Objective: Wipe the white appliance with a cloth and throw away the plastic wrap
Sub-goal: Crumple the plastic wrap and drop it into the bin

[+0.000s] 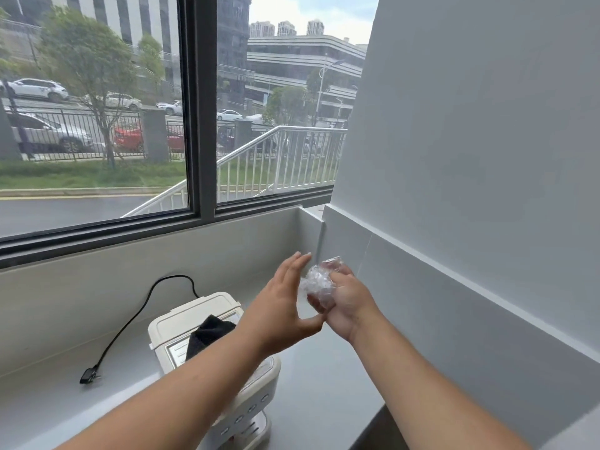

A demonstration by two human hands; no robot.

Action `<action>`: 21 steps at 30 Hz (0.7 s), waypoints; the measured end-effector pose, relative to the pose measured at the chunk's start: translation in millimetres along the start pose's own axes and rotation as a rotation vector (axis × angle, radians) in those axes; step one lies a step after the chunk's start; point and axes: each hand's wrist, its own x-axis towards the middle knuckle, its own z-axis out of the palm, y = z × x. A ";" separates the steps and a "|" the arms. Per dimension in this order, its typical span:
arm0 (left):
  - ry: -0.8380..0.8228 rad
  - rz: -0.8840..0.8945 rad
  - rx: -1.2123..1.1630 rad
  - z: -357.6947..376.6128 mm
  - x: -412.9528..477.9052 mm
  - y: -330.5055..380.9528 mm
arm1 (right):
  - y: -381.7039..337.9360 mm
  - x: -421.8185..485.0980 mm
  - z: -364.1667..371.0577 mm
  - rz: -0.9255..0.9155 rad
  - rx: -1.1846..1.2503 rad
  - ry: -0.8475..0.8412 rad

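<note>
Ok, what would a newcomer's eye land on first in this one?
The crumpled ball of clear plastic wrap, gripped in the right hand at centre, with the open left hand beside it. Below left, a black cloth lies on the white boxy appliance on the grey counter.

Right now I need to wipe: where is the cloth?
In the head view, left of centre, the cloth lies on top of the white appliance.

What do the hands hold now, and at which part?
The right hand grips the crumpled plastic wrap, fingers curled round its right side; the open left hand holds nothing.
</note>
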 end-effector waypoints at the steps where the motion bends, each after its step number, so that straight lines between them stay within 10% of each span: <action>1: -0.013 0.054 0.028 3.5 -0.9 3.7 | 0.2 -2.6 -4.7 0.002 -0.001 0.002; 14: -0.257 0.109 0.252 57.7 29.4 32.0 | -4.7 -27.3 -52.7 0.067 -0.419 0.048; 21: -0.192 0.111 0.303 106.2 60.1 59.2 | -29.7 -35.3 -109.5 0.080 -0.247 -0.030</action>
